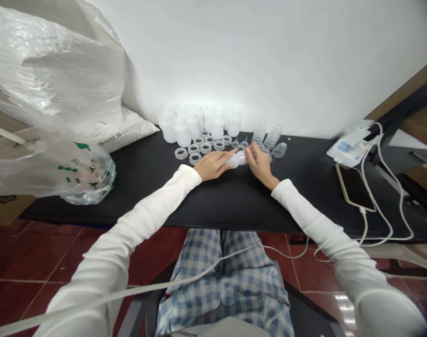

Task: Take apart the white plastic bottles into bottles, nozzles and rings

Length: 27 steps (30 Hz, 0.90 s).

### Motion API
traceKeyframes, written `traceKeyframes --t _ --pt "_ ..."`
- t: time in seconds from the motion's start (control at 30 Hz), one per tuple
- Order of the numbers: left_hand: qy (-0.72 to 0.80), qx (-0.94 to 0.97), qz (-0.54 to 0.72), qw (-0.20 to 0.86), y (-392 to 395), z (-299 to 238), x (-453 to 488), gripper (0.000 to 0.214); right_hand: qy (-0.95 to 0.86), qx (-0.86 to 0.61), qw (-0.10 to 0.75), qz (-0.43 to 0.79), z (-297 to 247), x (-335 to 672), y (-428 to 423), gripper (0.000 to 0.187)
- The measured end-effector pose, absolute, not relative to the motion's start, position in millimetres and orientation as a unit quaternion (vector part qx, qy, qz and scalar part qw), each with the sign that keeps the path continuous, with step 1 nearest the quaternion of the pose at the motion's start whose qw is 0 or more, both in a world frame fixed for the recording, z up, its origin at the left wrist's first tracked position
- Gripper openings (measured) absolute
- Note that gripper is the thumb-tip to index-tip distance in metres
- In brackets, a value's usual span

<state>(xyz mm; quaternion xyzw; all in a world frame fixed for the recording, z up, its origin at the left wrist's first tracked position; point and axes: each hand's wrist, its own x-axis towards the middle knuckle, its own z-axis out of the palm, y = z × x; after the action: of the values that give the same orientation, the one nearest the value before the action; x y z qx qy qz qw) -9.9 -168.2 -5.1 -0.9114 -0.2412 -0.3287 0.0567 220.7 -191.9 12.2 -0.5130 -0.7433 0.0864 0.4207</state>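
Observation:
A white translucent baby bottle (234, 160) lies sideways between my hands, just above the black table. My left hand (214, 164) is wrapped round the bottle's body. At its other end, the fingers of my right hand (258, 162) close round the collar and clear top, hiding much of it. Several clear screw rings (205, 148) lie beyond my left hand. Behind them stand several white bottle bodies (183, 133). Clear teats (235, 143) sit just past my fingers. Clear domed caps (273, 135) stand to the right, and one cap (279, 150) lies tipped over.
Plastic bags (83, 168) and a white sack (122, 128) crowd the table's left end. On the right are a phone (356, 186) with a charging cable, and a white power strip (349, 145). A white cable (185, 281) crosses over my lap. A white wall (252, 61) rises behind.

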Motion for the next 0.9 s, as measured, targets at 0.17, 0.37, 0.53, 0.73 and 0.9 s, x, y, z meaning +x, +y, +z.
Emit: traceKeyframes --t 0.17,0.37,0.53,0.73,0.9 --pt "-0.271 -0.894 -0.357 0.000 -175 -9 -1 0.052 -0.678 -0.553 0.475 0.100 22 205 -203 0.049" --pt "-0.247 -0.907 -0.332 0.070 -161 -1 -9 0.073 -0.692 -0.537 0.469 0.113 16 212 -201 0.044" --pt "-0.252 -0.908 -0.319 0.099 -156 0 -22 0.069 -0.850 -0.365 0.373 0.075 7 232 -190 0.052" --pt "-0.253 -0.917 -0.300 0.069 -156 -5 -20 0.063 -0.832 -0.399 0.360 0.139 8 231 -190 0.055" --pt "-0.244 -0.919 -0.290 0.109 -162 -5 -8 0.057 -0.716 -0.532 0.407 0.197 11 217 -197 0.061"
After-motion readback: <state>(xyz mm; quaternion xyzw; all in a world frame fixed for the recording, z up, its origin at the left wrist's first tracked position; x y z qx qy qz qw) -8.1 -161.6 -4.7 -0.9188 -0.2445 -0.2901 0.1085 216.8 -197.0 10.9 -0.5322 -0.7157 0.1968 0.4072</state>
